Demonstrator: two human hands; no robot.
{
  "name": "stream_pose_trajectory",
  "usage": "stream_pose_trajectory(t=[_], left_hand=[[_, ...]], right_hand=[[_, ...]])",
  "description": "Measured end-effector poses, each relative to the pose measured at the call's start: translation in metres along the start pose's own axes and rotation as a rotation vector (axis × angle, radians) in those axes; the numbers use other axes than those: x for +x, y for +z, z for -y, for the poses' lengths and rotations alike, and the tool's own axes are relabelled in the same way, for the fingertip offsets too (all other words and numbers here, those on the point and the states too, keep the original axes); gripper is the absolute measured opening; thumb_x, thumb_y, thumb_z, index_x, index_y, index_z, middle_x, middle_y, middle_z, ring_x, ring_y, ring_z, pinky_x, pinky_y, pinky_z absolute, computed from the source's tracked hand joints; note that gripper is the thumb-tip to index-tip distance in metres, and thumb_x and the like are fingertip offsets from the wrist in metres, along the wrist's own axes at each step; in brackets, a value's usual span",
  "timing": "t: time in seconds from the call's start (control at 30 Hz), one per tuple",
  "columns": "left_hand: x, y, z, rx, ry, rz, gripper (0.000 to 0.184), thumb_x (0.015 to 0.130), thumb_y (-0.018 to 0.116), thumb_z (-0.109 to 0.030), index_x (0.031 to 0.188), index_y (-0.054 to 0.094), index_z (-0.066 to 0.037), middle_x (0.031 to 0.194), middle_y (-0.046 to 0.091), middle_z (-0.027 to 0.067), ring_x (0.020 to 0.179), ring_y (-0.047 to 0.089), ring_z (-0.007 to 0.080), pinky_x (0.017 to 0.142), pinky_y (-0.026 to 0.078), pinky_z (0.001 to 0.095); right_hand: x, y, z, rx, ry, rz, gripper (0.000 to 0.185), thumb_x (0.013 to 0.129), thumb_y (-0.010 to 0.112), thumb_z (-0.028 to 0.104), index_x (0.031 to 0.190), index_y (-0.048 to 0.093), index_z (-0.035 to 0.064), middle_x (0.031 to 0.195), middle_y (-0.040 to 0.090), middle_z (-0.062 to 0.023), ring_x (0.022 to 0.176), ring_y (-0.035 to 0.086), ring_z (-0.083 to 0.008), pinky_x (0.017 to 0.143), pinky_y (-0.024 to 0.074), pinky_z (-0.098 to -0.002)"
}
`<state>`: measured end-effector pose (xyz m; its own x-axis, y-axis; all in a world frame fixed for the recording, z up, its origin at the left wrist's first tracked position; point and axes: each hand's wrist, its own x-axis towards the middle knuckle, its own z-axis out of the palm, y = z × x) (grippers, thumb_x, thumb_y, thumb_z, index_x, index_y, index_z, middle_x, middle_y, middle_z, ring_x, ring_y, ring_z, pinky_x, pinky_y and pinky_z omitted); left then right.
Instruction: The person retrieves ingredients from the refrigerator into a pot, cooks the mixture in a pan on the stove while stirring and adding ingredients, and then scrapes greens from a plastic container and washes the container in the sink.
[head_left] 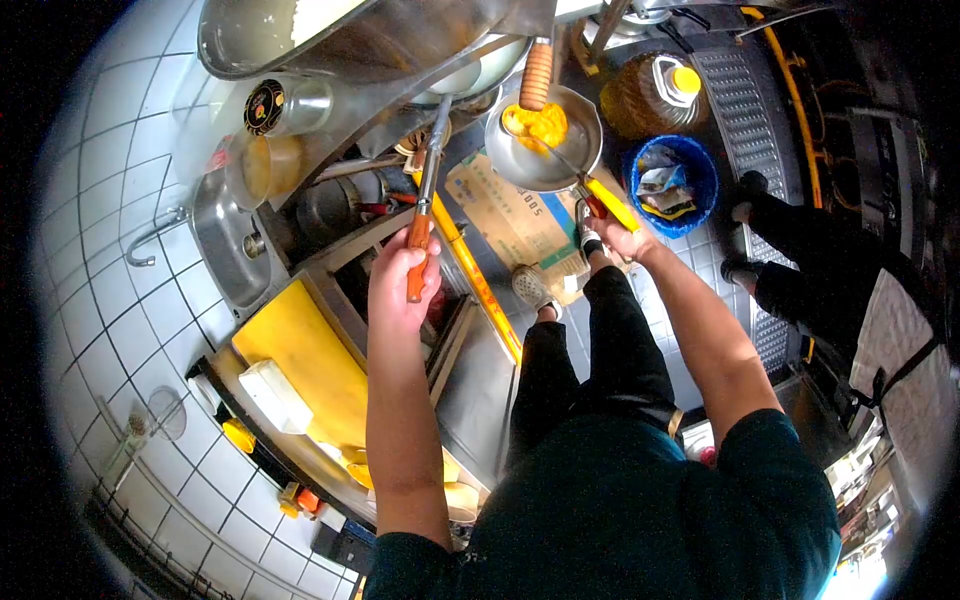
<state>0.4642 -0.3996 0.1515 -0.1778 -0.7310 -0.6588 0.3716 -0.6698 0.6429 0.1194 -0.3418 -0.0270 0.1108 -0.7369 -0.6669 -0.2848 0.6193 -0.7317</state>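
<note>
In the head view, my left hand (405,275) is wrapped around the wooden grip of a long metal-shafted utensil (432,165). Its far end meets a pale round pan or bowl under the counter edge; whether they are joined is unclear. My right hand (625,240) is closed on a yellow-handled utensil (610,203), whose thin shaft runs into yellow egg (540,122). The egg sits in a round grey metal pan (530,170). A ribbed wooden handle (536,75) hangs over the pan's far rim. A small reddish piece shows beside my right fingers, partly hidden.
A blue-lined bin (683,220) stands right of the pan, near a large oil jug (645,95). Flattened cardboard (505,210) covers some floor. Left are a sink (225,245) and yellow board (300,335). Another person's legs (800,250) are close on the right.
</note>
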Motion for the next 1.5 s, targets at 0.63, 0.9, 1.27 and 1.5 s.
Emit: stream_pose_trajectory(t=[0.63, 0.9, 1.27, 1.5], left_hand=[[-0.102, 0.011, 0.057, 0.709, -0.03, -0.145, 0.05, 0.087, 0.06, -0.001, 0.136, 0.053, -0.002, 0.096, 0.064, 0.0059, 0.067, 0.061, 0.0129, 0.057, 0.049, 0.0249], [-0.11, -0.015, 0.085, 1.658, 0.21, -0.2, 0.058, 0.085, 0.06, -0.009, 0.142, 0.046, -0.004, 0.122, 0.056, 0.0224, 0.102, 0.062, 0.0461, 0.087, 0.053, 0.0498], [0.018, -0.003, 0.076, 0.724, 0.328, -0.291, 0.052, 0.086, 0.057, 0.009, 0.136, 0.049, 0.0, 0.107, 0.059, 0.0095, 0.084, 0.061, 0.0181, 0.067, 0.052, 0.0292], [0.105, 0.034, 0.035, 0.216, 0.282, -0.289, 0.04, 0.09, 0.061, 0.002, 0.129, 0.055, 0.0, 0.083, 0.066, 0.0058, 0.063, 0.064, 0.0144, 0.046, 0.043, 0.0227]], right_hand=[[-0.002, 0.006, 0.033, 0.083, 0.095, 0.029, 0.032, 0.088, 0.071, 0.034, 0.095, 0.065, 0.0037, 0.064, 0.058, -0.0028, 0.049, 0.054, -0.0131, 0.046, 0.0452, -0.0296], [-0.013, 0.002, 0.033, 0.062, 0.148, 0.076, 0.035, 0.089, 0.068, 0.03, 0.109, 0.063, 0.0022, 0.07, 0.058, -0.0037, 0.052, 0.055, -0.0145, 0.047, 0.0508, -0.0309], [-0.037, -0.012, -0.003, 0.213, 0.077, 0.049, 0.023, 0.09, 0.066, 0.018, 0.108, 0.059, 0.0057, 0.064, 0.057, -0.0009, 0.048, 0.052, -0.0117, 0.042, 0.0427, -0.0291], [-0.126, -0.05, 0.028, 0.072, 0.175, -0.014, 0.027, 0.092, 0.066, 0.03, 0.092, 0.063, 0.003, 0.057, 0.055, -0.0029, 0.046, 0.054, -0.0129, 0.044, 0.0444, -0.0297]])
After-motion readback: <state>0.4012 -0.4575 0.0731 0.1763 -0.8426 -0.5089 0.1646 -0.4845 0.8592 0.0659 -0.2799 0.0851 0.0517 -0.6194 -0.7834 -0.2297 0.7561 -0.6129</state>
